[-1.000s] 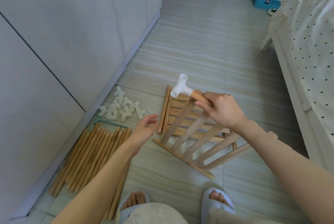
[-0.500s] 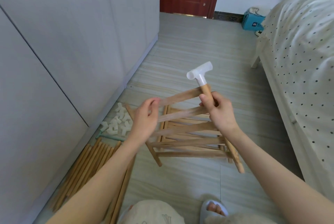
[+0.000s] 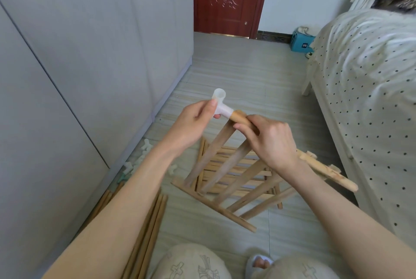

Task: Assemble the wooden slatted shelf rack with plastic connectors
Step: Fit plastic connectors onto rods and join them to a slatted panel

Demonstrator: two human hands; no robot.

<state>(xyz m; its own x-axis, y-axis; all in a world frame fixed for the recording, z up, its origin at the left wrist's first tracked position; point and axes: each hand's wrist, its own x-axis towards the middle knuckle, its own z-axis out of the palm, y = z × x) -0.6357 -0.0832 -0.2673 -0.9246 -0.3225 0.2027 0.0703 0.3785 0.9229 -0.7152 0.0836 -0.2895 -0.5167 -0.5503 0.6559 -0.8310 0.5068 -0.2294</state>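
Seemingly both hands grip connector and rail.

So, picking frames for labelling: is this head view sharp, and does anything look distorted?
Head view: hands and white connector fairly sharp; loose connectors on the floor smeared; wide-angle bends the wardrobe and bed edges; soft daylight, no glare.

The left hand leaves the slats and now pinches the white T-connector on the rail end; the connector's open end turns from pointing right to pointing far; the slatted panel tilts, its near rail dropping lower right; the right hand slides nearer along the rail.
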